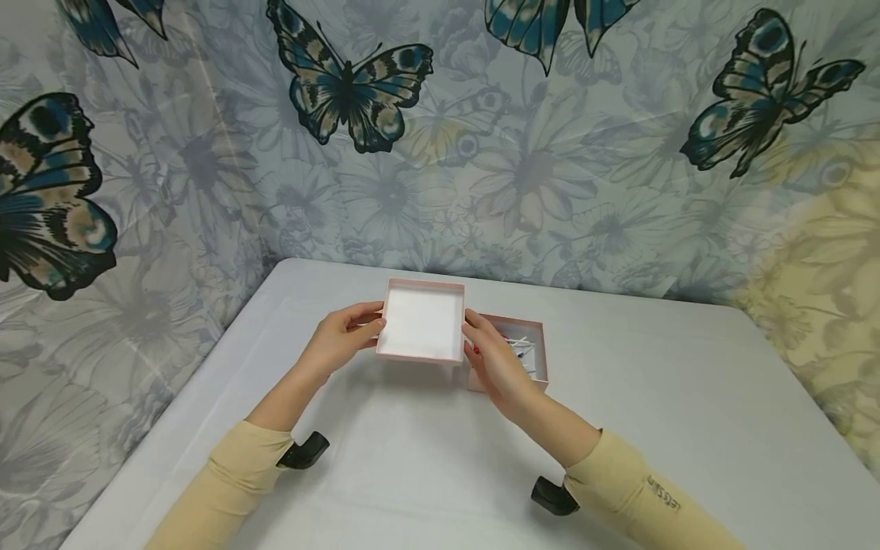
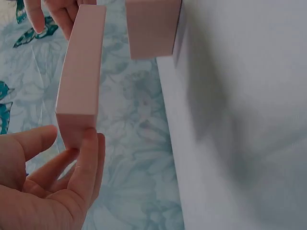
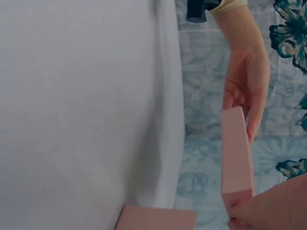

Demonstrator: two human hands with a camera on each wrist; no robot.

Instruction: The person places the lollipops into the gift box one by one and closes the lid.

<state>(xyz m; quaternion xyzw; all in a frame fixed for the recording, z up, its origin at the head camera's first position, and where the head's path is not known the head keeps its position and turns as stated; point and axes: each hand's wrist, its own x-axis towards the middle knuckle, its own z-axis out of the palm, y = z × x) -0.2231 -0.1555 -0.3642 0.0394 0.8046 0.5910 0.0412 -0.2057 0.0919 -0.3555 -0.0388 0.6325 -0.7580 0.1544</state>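
Both hands hold a square pink box lid (image 1: 422, 319) up off the table, tilted so its white inside faces the head camera. At its left side, my left hand (image 1: 344, 336) grips the edge with thumb and fingers; the left wrist view shows the fingertips at the lid's pink end wall (image 2: 79, 129). The right side is held by my right hand (image 1: 502, 370). Behind that hand, a matching pink box (image 1: 543, 355) stands open on the table, partly hidden. Inside it lie thin white sticks (image 1: 524, 347) and small red and blue bits, too small to make out.
A white-covered table (image 1: 660, 428) extends around the box and toward me. Behind it and along the left hangs cloth (image 1: 536, 176) printed with butterflies and flowers. Dark devices (image 1: 555, 496) sit at both cuffs of the yellow sleeves (image 1: 619, 496).
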